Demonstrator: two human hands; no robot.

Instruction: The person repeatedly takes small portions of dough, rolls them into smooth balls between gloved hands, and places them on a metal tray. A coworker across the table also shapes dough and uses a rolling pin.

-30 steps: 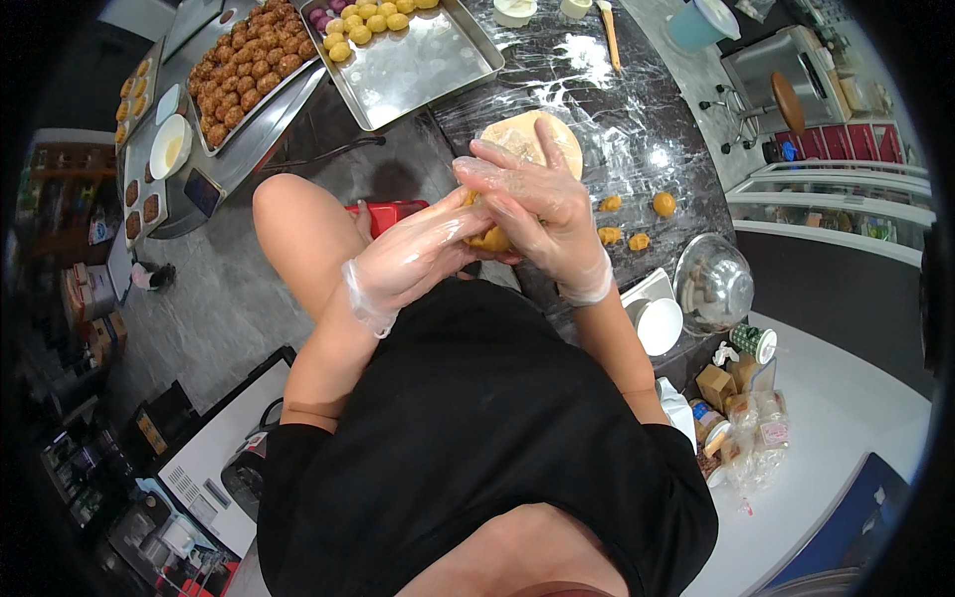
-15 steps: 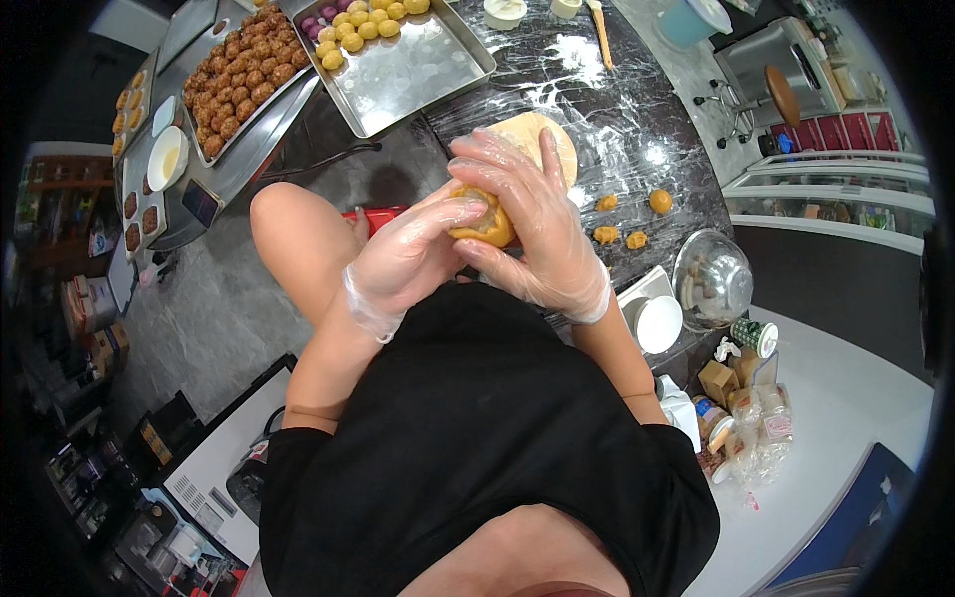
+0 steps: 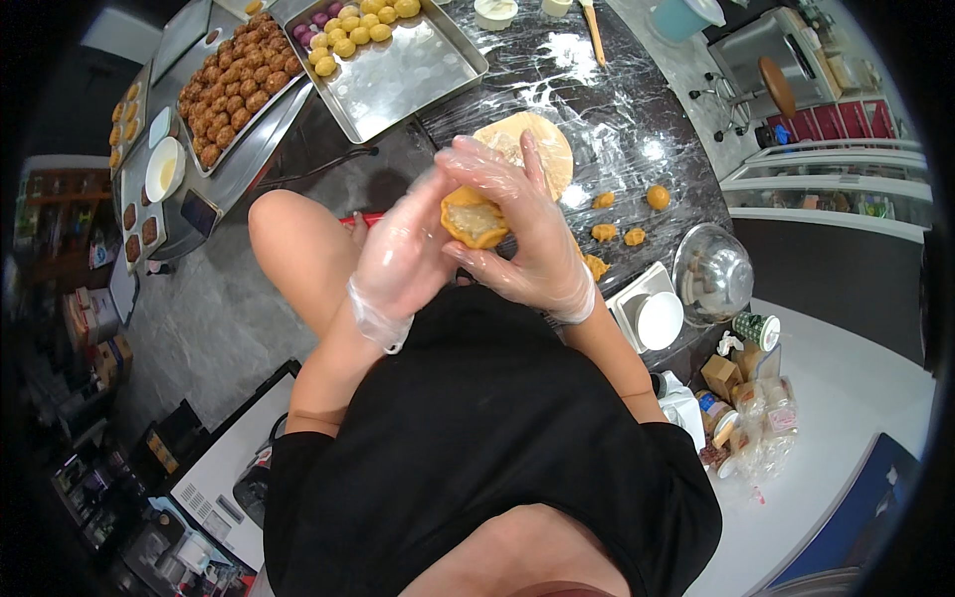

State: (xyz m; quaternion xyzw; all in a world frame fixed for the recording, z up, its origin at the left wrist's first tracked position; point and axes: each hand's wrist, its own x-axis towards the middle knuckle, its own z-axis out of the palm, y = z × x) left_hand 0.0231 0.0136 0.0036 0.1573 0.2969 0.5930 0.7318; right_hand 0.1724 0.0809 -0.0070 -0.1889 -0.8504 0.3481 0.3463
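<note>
A round cup of orange-yellow dough point(image 3: 476, 235) with a pale, sticky filling point(image 3: 472, 216) showing at its top lies between my two hands, over my lap. My right hand point(image 3: 527, 229), in a clear plastic glove, grips it, thumb at the near side and fingers arched over the far side. My left hand point(image 3: 400, 254), gloved too, presses along the dough's left side; its fingers are fairly straight and slightly blurred, its thumb hidden. Beyond the hands a floured wooden round board point(image 3: 552, 149) rests on the dark table. Small orange dough pieces point(image 3: 604, 233) and an orange ball point(image 3: 658, 197) sit to its right.
A metal tray point(image 3: 408, 85) holds yellow and purple balls. Left of it, another tray is heaped with brown balls point(image 3: 234, 95), near a white bowl point(image 3: 165, 169) and a phone point(image 3: 201, 212). At right are a white scale point(image 3: 622, 298), a white bowl point(image 3: 659, 321) and a clear dome point(image 3: 714, 277).
My left thumb has come off the filling, and the left hand has turned more upright. The dough's filled top now shows more fully. Both hands have shifted slightly left.
</note>
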